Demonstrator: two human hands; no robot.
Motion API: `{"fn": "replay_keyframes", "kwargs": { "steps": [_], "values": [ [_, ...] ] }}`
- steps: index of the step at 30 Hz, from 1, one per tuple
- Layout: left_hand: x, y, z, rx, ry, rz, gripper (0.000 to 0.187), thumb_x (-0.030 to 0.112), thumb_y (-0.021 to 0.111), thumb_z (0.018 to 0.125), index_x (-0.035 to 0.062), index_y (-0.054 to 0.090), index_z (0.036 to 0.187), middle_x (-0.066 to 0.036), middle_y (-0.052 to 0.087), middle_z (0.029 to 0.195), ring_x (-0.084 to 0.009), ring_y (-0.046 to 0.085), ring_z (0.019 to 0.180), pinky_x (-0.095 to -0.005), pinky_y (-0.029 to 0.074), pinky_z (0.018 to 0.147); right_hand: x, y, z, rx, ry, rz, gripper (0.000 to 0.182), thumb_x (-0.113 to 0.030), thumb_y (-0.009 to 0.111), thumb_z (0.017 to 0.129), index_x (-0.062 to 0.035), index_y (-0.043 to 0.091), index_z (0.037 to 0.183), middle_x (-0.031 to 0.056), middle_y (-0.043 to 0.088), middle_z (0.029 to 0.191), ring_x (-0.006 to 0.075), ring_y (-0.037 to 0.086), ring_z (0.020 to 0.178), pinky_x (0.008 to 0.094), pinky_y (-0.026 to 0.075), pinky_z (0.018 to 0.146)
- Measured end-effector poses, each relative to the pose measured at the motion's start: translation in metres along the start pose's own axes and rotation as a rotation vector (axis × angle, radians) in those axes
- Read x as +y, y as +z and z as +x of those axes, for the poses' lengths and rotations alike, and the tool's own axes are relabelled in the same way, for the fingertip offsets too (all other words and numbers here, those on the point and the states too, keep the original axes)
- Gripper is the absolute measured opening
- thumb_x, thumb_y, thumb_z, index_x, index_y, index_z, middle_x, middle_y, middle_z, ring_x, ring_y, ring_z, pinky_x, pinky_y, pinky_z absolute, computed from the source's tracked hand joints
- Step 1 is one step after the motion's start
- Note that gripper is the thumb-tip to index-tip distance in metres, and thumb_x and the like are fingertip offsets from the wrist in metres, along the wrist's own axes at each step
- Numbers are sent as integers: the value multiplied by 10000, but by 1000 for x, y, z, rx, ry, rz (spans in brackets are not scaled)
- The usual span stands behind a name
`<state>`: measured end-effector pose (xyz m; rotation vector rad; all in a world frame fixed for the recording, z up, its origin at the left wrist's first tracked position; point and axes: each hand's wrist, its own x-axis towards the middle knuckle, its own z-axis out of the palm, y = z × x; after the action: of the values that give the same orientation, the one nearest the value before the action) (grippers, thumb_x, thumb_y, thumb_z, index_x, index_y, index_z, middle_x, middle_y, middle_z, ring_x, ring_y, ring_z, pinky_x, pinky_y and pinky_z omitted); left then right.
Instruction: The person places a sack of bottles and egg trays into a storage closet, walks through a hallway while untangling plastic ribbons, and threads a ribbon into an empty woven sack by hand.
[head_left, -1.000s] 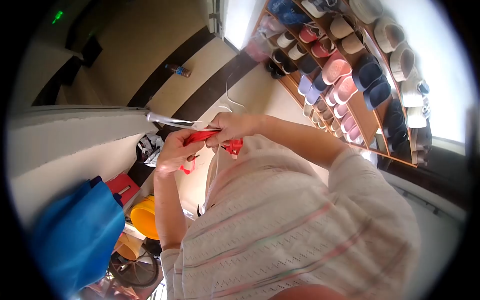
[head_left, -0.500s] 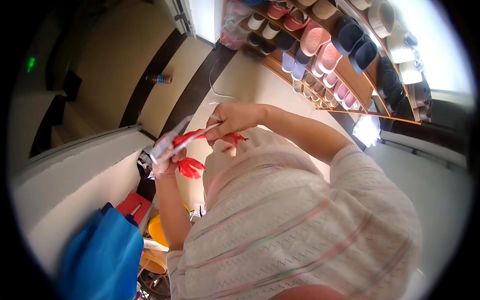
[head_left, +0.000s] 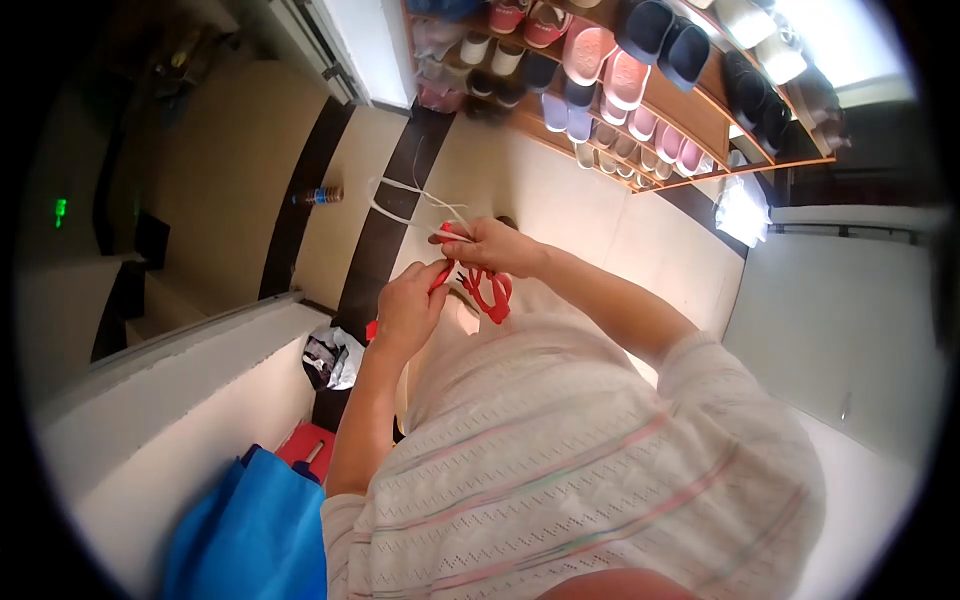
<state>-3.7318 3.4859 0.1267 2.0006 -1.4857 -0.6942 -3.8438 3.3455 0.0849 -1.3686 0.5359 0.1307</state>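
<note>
My left hand (head_left: 408, 300) is closed, its fingertips pinching one end of a red ribbon-like strip (head_left: 440, 276). Up and to its right, my right hand (head_left: 497, 247) pinches another part of the red strip together with a thin white strip (head_left: 395, 212). That white strip loops out loosely beyond my fingers over the floor. Beneath my right hand dangles a red loop (head_left: 490, 300), in front of my cream knitted top (head_left: 580, 420). Whether the red pieces are knotted together is hidden by my fingers.
A wooden shoe rack (head_left: 710, 130) with several rows of slippers and shoes stands at the upper right. A bottle (head_left: 318, 195) lies on the floor. To the lower left are a white wall ledge (head_left: 200, 400), a plastic bag (head_left: 345, 358) and blue fabric (head_left: 260, 530).
My left hand has moved right, closer to my right hand. The pale strip it held now loops out from my right hand. The view has shifted slightly.
</note>
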Motion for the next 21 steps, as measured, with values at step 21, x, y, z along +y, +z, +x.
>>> {"fn": "replay_keyframes", "kwargs": {
  "steps": [21],
  "values": [
    [-8,0,24,-195,-319,-851,255,22,662,708,13,513,915,-41,586,795,-83,547,617,-191,439,521,-4,-9,-20,-291,166,348,213,-257,643,774,-49,598,758,-28,498,577,56,407,471,205,305,419]
  ]
}}
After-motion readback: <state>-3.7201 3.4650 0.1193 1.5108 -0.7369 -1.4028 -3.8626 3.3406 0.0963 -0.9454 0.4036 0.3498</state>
